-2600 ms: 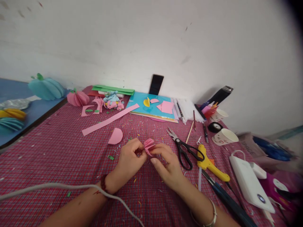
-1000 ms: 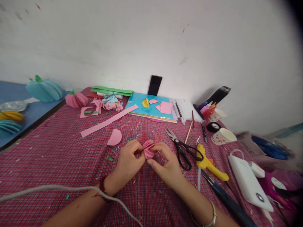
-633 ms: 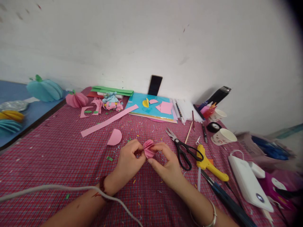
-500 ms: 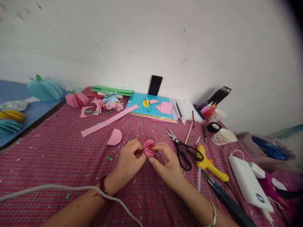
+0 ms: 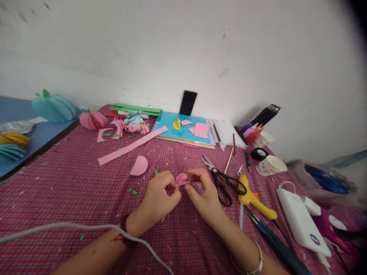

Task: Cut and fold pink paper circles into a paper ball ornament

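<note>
Between my hands is a small piece of pleated pink paper [image 5: 181,180], its folds fanned at the top. My left hand [image 5: 160,196] pinches its left end between thumb and bent fingers. At the other side, my right hand [image 5: 205,196] has thumb and forefinger curled around the paper's right edge; the exact contact is partly hidden. A folded pink half-circle [image 5: 139,165] lies on the cloth beyond my left hand. Black-handled scissors [image 5: 219,179] rest just right of my right hand, blades pointing away.
A yellow glue gun [image 5: 255,198] lies right of the scissors, near paper cups [image 5: 271,165] and a white power bank [image 5: 302,221]. A pink strip [image 5: 132,146], blue sheets [image 5: 166,131] and paper pumpkins [image 5: 93,119] are farther back. A pale cable [image 5: 71,226] crosses my left forearm.
The pleated paper has tipped and its folds have gathered closer together. My left hand has turned and shifted slightly right; my right fingers have drawn back a little toward the paper's edge.
</note>
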`<move>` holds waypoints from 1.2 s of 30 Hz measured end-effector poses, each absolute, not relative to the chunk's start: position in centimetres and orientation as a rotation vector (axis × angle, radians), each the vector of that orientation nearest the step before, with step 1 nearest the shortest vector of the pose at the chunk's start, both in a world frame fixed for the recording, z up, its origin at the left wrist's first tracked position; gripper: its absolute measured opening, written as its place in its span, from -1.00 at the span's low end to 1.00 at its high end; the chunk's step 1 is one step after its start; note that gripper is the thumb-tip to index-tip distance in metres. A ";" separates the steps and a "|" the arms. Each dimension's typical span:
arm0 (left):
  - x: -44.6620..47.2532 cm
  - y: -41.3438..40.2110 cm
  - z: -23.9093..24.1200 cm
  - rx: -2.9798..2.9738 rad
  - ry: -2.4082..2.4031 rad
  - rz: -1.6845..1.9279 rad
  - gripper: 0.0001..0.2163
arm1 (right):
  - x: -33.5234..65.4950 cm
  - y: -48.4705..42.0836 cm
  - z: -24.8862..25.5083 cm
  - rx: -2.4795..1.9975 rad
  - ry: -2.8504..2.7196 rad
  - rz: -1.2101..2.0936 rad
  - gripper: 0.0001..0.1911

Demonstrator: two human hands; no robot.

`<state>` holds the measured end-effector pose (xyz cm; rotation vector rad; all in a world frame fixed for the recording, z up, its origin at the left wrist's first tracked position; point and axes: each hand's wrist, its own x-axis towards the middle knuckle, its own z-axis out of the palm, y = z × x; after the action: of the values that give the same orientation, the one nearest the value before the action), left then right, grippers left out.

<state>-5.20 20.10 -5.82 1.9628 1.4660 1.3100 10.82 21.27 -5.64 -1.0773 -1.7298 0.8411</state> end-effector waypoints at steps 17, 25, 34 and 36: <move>-5.4 19.0 -4.6 2.130 1.181 1.393 -0.85 | 11.0 22.4 -6.1 -0.823 -1.038 1.783 -0.65; -5.6 18.9 -4.4 2.172 1.185 1.379 -0.88 | 11.0 22.5 -5.3 -0.819 -1.060 1.725 -0.66; -5.7 19.2 -4.5 2.206 1.253 1.390 -0.84 | 11.1 22.5 -5.7 -0.786 -1.061 1.709 -0.73; -5.7 19.3 -4.6 2.208 1.273 1.353 -0.85 | 11.2 22.6 -5.7 -0.803 -1.106 1.675 -0.73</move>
<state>-5.66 19.26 -4.62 2.2083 1.2734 1.3532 11.18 22.58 -5.67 -0.8030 -1.1059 1.6746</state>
